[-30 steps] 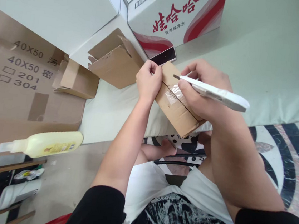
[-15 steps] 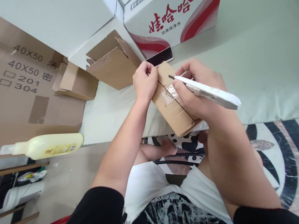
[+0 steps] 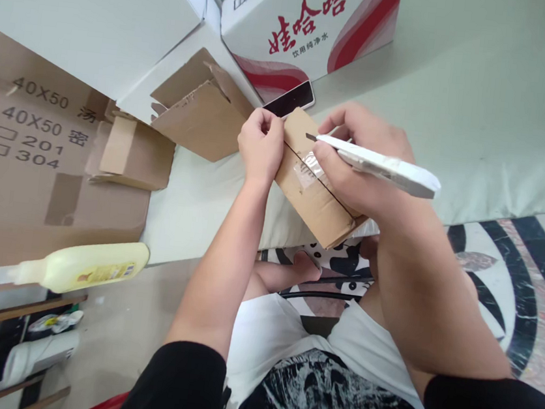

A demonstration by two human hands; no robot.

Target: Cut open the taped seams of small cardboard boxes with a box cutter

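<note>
A small brown cardboard box [image 3: 310, 196] lies at a slant near the table edge, with a strip of clear tape [image 3: 310, 169] across its seam. My left hand [image 3: 261, 141] is closed at the box's left upper side, its fingers curled against the cardboard. In my right hand [image 3: 357, 152] is a white utility knife [image 3: 385, 167], held between thumb and fingers with its short dark blade out. The blade tip is over the upper part of the box; whether it touches the cardboard I cannot tell. My right hand covers the box's right side.
A phone [image 3: 291, 100] lies behind the box, against a white-and-red water carton [image 3: 306, 34]. Opened cardboard boxes [image 3: 208, 115] [image 3: 145, 154] stand to the left. A large printed carton [image 3: 23, 183] and a pale yellow pump bottle [image 3: 93, 266] are further left.
Surrounding things have shifted slightly left and up in view. Both hands, the knife and the small box keep nearly the same arrangement.
</note>
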